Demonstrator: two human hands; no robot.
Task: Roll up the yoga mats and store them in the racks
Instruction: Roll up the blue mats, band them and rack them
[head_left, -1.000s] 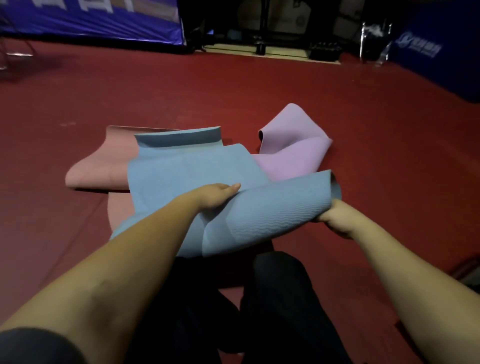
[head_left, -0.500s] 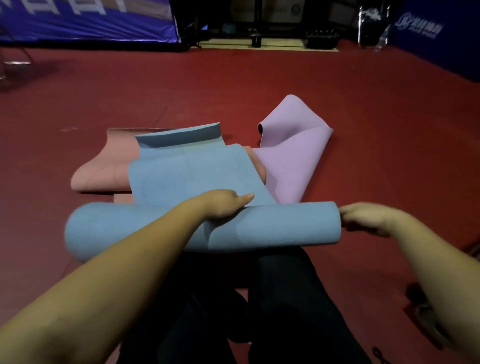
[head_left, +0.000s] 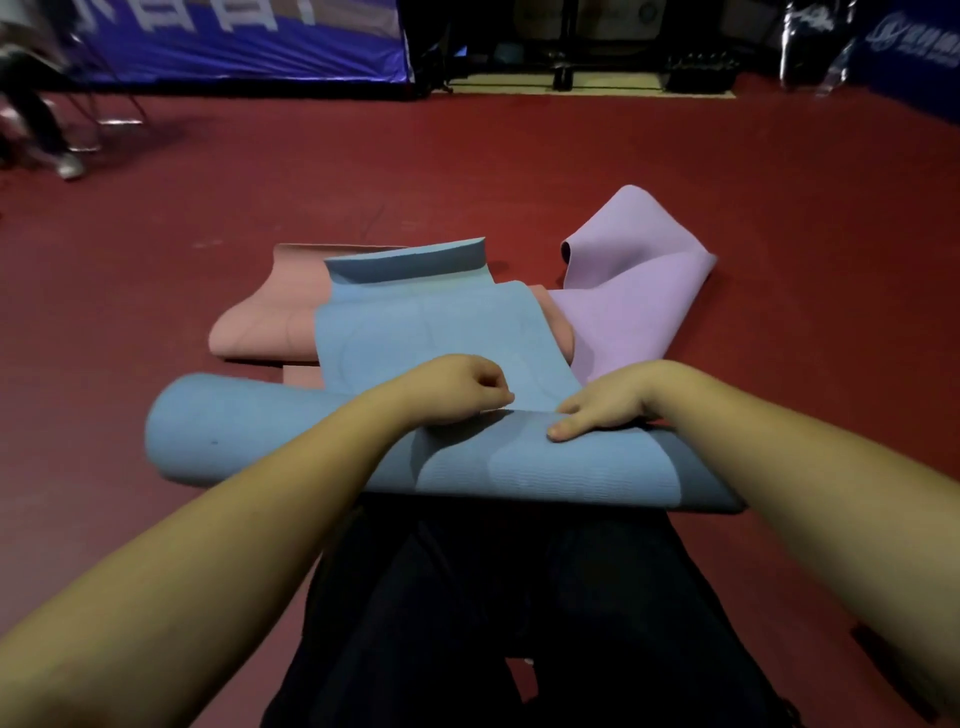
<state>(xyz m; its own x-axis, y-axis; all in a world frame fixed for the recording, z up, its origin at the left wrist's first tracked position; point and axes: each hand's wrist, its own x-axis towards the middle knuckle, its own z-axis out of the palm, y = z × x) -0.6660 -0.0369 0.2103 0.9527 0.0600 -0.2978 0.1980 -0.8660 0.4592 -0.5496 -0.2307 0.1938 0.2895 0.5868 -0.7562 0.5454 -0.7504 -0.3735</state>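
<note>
The right hand (head_left: 605, 402) has come in from the roll's end at 3 o'clock and now grips the top of the blue mat (head_left: 431, 457) beside the left hand (head_left: 457, 389), whose curled fingers also hold it. The half-rolled mat lies across the red floor (head_left: 519, 171); pink mat (head_left: 265, 322) at 11, purple mat (head_left: 634, 291) at 1.
</note>
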